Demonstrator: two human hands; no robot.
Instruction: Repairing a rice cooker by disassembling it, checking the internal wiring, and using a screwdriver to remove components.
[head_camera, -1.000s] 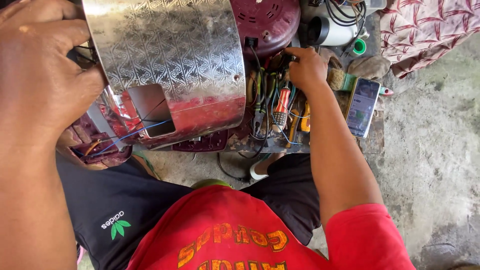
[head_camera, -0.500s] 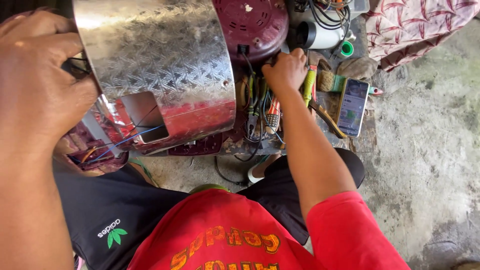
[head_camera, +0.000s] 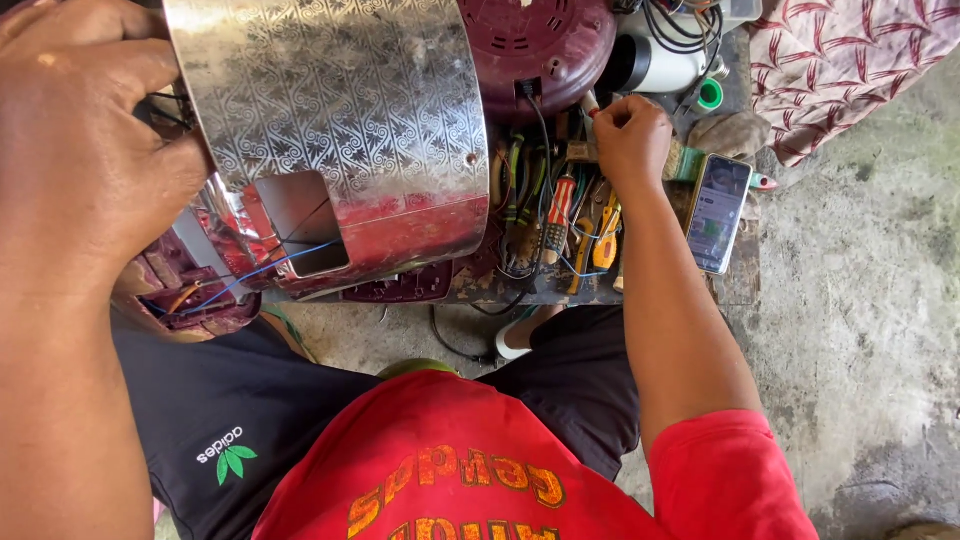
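My left hand (head_camera: 85, 150) grips the left edge of a silver embossed metal shell (head_camera: 330, 120) and holds it tilted over my lap. The shell has a rectangular cutout (head_camera: 300, 222), and blue wires (head_camera: 262, 270) run out of it to a maroon part (head_camera: 195, 300) below. My right hand (head_camera: 632, 140) reaches across a pile of hand tools (head_camera: 555, 215) on a low board. It is closed in a fist around a thin tool whose pale tip (head_camera: 590, 103) pokes out to the left.
A maroon round lid (head_camera: 540, 45) lies behind the shell, with a white cylinder (head_camera: 650, 62) and black cables beside it. A phone (head_camera: 718, 212) lies right of the tools. A patterned cloth (head_camera: 850, 60) lies at the far right on the concrete floor (head_camera: 870, 320).
My right hand has shifted a little to the right over the tool pile and closed into a fist on a thin tool. My left hand keeps hold of the shell.
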